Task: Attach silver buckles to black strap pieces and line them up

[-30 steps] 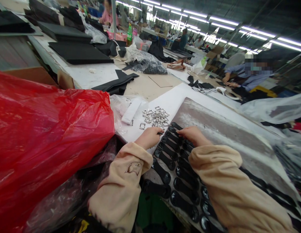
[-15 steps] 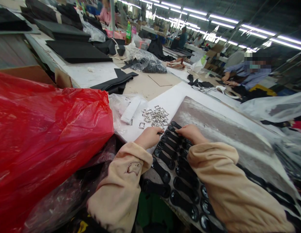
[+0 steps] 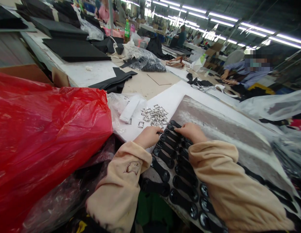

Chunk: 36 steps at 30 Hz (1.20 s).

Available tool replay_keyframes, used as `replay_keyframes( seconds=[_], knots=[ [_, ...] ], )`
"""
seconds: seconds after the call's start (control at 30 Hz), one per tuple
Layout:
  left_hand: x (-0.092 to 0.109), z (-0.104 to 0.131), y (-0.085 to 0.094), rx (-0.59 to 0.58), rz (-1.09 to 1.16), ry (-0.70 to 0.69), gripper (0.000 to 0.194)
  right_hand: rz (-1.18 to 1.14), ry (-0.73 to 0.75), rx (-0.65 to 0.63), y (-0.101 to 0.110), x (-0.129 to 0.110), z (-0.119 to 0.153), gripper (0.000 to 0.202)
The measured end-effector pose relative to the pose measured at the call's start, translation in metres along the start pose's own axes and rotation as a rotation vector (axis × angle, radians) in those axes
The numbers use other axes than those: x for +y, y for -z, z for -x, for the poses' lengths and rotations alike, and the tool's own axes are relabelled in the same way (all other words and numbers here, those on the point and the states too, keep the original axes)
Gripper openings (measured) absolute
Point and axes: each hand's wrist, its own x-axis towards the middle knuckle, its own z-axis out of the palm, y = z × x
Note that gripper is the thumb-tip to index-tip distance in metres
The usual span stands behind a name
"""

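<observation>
My left hand (image 3: 149,135) rests at the left edge of a grey board (image 3: 228,129), fingers curled on a small metal piece at the end of a black strap (image 3: 166,149). My right hand (image 3: 192,131) lies on the top black straps (image 3: 173,124), fingers pressing on one. Several black straps lie in two rows down the board, glossy at their rounded ends. A pile of small square metal buckles (image 3: 155,116) lies just beyond my left hand on white paper. Both arms wear beige sleeves.
A big red plastic bag (image 3: 43,136) fills the left side. A clear bag (image 3: 123,110) lies by the buckles. Black fabric sheets (image 3: 75,50) and a green bottle (image 3: 127,30) sit farther along the table. A person (image 3: 247,72) works across the table to the right.
Both hands stay nearly in place at the top of the strap rows; my right hand has shifted slightly towards the left hand. The view has drifted a little.
</observation>
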Motion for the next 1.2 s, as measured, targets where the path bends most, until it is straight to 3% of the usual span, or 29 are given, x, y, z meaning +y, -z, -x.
replay_keyframes(
  seconds=[0.2,0.37,0.53,0.77,0.87,0.97,1.03,1.2],
  knots=[
    [0.002,0.0,0.002,-0.009,-0.02,0.007,0.034,0.091,0.128,0.199,0.015,0.015,0.017,0.03],
    [0.004,0.001,0.003,0.018,0.115,0.011,0.03,0.265,0.39,0.169,0.004,0.015,0.04,0.039],
    [0.004,-0.002,0.001,0.051,0.25,0.022,0.03,0.317,0.404,0.12,-0.006,0.007,0.052,0.035],
    [0.015,0.001,0.003,0.05,0.35,0.089,0.032,0.186,0.305,0.054,-0.006,0.014,0.041,0.037],
    [0.018,0.002,0.005,0.084,0.347,0.108,0.035,0.057,0.323,0.136,0.001,0.009,0.042,0.031],
    [0.016,0.001,0.004,0.096,0.32,0.104,0.038,-0.229,0.458,0.249,0.012,-0.006,0.052,0.028],
    [0.014,0.0,0.004,0.089,0.295,0.085,0.04,-0.391,0.596,0.245,0.016,-0.018,0.06,0.033],
    [0.013,0.0,0.005,0.033,0.289,-0.009,0.041,-0.483,0.763,0.219,0.013,-0.041,0.067,0.021]
  ],
)
